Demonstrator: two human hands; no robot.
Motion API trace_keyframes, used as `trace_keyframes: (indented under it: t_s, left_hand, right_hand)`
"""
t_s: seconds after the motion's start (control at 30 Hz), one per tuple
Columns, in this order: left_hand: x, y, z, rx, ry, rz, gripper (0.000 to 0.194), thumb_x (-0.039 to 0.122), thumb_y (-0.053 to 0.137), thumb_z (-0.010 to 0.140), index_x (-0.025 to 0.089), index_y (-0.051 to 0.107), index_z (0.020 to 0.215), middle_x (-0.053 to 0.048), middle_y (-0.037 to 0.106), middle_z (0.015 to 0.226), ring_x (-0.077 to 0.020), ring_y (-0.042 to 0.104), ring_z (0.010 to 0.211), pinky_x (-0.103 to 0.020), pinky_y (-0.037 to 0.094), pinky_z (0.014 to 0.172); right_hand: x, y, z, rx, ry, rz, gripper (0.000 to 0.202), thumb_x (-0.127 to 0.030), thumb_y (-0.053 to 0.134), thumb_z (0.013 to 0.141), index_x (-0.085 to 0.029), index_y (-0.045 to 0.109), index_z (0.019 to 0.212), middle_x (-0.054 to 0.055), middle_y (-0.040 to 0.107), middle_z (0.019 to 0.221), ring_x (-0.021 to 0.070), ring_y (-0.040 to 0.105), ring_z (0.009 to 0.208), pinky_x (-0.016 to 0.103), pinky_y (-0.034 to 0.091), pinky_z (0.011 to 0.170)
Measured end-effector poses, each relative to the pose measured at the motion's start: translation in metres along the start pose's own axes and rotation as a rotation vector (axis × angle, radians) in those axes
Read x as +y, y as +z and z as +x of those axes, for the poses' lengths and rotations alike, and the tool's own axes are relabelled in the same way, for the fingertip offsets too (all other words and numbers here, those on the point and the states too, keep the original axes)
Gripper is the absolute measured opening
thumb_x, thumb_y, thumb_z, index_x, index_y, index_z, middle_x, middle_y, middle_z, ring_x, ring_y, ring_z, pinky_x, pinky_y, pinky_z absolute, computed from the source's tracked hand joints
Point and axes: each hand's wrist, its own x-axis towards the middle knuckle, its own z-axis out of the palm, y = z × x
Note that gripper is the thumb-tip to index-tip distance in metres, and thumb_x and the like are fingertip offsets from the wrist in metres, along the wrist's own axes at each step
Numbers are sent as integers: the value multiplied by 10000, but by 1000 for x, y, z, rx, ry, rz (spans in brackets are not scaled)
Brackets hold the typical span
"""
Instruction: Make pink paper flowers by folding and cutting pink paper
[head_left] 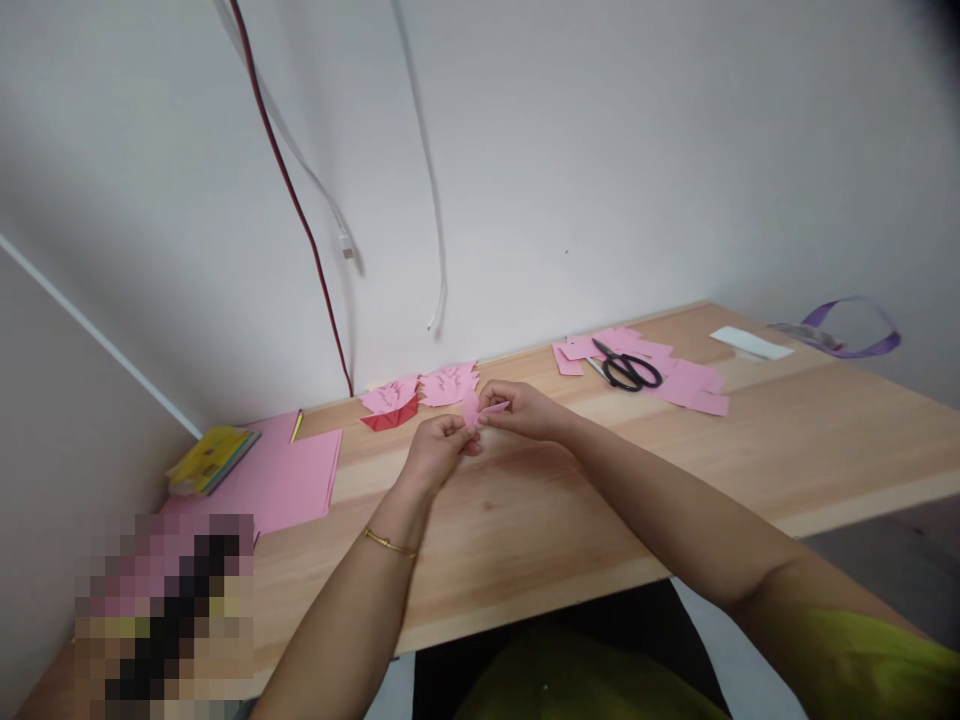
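Note:
Between my two hands is a small folded piece of pink paper [470, 408], held just above the wooden table. My left hand [441, 446] pinches its lower left side between thumb and fingers. On the right side, my right hand [517, 410] grips a flap of the same paper. Fingers cover part of it, so its full shape is hidden. Just beyond my left hand lie pink cut paper pieces with jagged edges [448, 385] and a folded red paper piece [391, 414].
Black-handled scissors [631, 373] rest on pink paper scraps [686, 383] at the back right, near a white strip [750, 343]. A purple strap [862, 350] is at the far right. Left are pink sheets [300, 480] and a yellow packet [208, 460]. Cables [307, 225] hang along the wall.

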Motion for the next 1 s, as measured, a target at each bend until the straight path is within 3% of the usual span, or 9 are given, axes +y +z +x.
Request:
trace_keyframes:
  t_s: [0.4, 0.6, 0.8, 1.0]
  left_hand:
    - [-1, 2, -1, 23, 67, -11, 328, 357, 785, 602, 151, 531, 595, 33, 565, 539, -83, 543, 518, -202, 410, 534]
    - [5, 0, -2, 37, 140, 167, 280, 363, 733, 664, 156, 554, 601, 7, 593, 566, -88, 507, 519, -208, 365, 526]
    - [5, -3, -1, 14, 204, 281, 222, 334, 668, 720, 162, 567, 622, 4, 591, 590, -93, 470, 537, -209, 333, 522]
    - [-1, -1, 1, -3, 156, 114, 238, 359, 695, 688, 157, 575, 650, 8, 575, 579, -92, 479, 543, -210, 340, 538]
  right_hand:
    - [-3, 4, 1, 21, 44, -20, 88, -222, 613, 735, -172, 570, 793, 9, 598, 842, 126, 528, 752, 241, 399, 697]
    - [3, 6, 2, 27, 0, -24, 201, -308, 665, 733, -162, 603, 858, 38, 631, 920, 154, 566, 856, 257, 416, 761]
    - [3, 7, 1, -29, 82, -56, 220, -369, 628, 766, -150, 643, 759, 9, 622, 723, 137, 550, 717, 229, 392, 649]
    - [-2, 7, 0, -4, 104, -8, 239, -380, 606, 770, -149, 657, 740, 5, 628, 709, 134, 544, 701, 229, 395, 649]
